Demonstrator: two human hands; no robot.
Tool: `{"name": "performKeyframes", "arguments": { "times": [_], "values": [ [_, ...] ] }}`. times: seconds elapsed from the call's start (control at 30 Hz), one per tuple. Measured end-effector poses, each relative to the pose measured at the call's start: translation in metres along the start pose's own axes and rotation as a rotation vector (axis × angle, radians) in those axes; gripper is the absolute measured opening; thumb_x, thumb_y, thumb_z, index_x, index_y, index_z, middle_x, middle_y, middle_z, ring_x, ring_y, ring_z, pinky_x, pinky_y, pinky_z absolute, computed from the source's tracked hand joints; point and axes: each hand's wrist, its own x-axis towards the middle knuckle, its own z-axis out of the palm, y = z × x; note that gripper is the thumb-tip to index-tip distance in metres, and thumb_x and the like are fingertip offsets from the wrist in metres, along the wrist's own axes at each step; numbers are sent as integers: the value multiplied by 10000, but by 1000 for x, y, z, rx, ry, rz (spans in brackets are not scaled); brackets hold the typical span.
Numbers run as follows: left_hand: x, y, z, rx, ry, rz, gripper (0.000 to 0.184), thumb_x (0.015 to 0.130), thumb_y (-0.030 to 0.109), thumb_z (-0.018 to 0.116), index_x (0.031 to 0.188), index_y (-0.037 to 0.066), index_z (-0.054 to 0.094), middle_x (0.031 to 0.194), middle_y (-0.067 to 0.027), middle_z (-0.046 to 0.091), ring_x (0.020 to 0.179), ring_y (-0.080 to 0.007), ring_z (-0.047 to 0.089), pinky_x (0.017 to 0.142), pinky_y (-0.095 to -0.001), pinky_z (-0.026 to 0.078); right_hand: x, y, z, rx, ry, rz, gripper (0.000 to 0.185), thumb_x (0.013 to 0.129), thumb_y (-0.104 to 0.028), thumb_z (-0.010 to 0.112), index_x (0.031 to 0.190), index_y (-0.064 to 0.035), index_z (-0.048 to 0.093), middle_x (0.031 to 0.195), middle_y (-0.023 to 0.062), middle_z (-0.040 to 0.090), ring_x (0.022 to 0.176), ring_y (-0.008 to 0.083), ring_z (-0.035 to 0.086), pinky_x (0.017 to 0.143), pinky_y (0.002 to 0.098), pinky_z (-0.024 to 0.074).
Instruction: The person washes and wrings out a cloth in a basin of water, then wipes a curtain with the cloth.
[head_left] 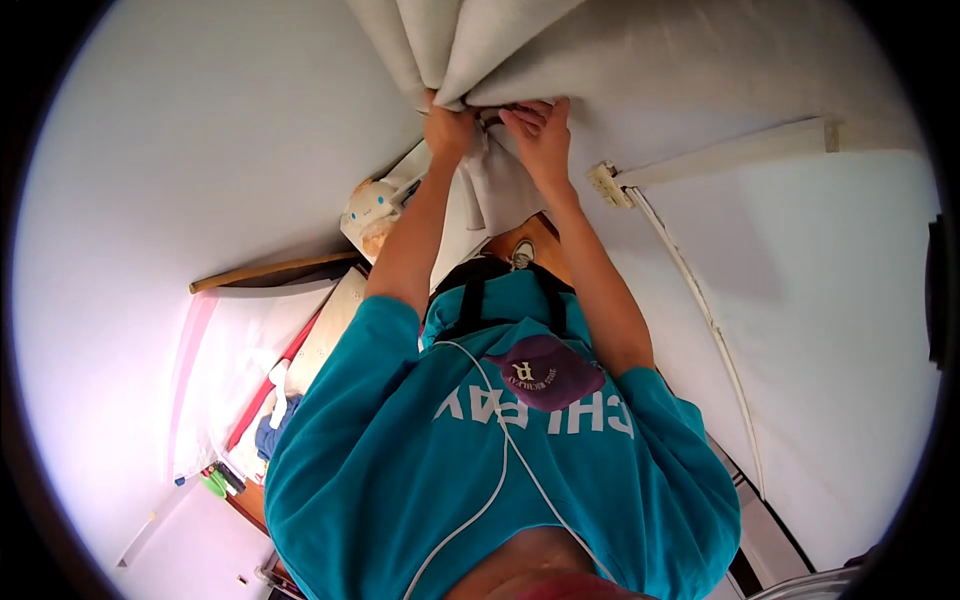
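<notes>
A beige curtain [440, 45] is bunched into deep folds at the top of the view. My left hand [449, 130] closes around the gathered cloth, its fingertips partly hidden by the folds. Just right of it, my right hand [541, 140] has its fingers bent toward the bundle. A thin dark band [491, 119] shows at those fingertips, against the curtain; it seems pinched there, though the grip is small and shaded. Below both hands, the narrower lower part of the curtain [474, 190] hangs down.
A white plush toy [369, 205] sits left of my left forearm. On the right wall [830, 270] run white cable trunking [690, 275] and a small box [608, 184]. A wooden-edged shelf [270, 272] stands at left. A shoe [522, 254] shows on the brown floor.
</notes>
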Motion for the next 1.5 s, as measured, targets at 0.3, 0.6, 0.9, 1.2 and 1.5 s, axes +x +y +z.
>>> {"name": "performKeyframes", "arguments": {
  "times": [0.3, 0.6, 0.9, 1.2, 1.5],
  "values": [
    [55, 7, -49, -302, 518, -10, 426, 834, 295, 770, 1082, -31, 653, 1061, -241, 694, 974, -444, 651, 818, -452, 513, -22, 40, -26, 86, -227, 193, 324, 987, -242, 625, 1123, 51, 601, 1024, 154, 706, 854, 192, 701, 759, 300, 556],
    [46, -55, 4, 25, -72, 10, 544, 819, 403, 764, 1189, 24, 639, 1149, -241, 669, 1086, -432, 616, 886, -468, 507, -61, 78, -33, 17, -289, 427, 302, 1003, -227, 592, 1088, 61, 621, 913, 139, 716, 789, 167, 695, 711, 292, 562],
    [32, -29, 34, 2, -397, 159, 565, 827, 375, 750, 1276, 69, 595, 1149, -227, 674, 1066, -403, 636, 860, -452, 520, -91, 96, -58, -18, -258, 437, 295, 1014, -219, 562, 1134, 46, 611, 931, 139, 718, 810, 179, 718, 716, 283, 567],
    [-16, -32, 35, -133, -541, 198, 512, 810, 313, 724, 1239, 50, 632, 1164, -242, 665, 1111, -393, 625, 897, -448, 514, -88, 116, -21, -70, -103, 76, 635, 997, -228, 611, 1514, -37, 295, 1435, 136, 463, 1302, 249, 477, 1019, 353, 443],
    [-48, -16, -23, 65, -381, 145, 416, 766, 277, 743, 1124, 67, 708, 998, -249, 693, 958, -406, 666, 835, -476, 534, -57, 68, -17, 136, -152, 101, 861, 902, -181, 742, 1536, -76, 170, 1493, 149, 349, 1379, 264, 379, 1134, 401, 368]
  ]
}}
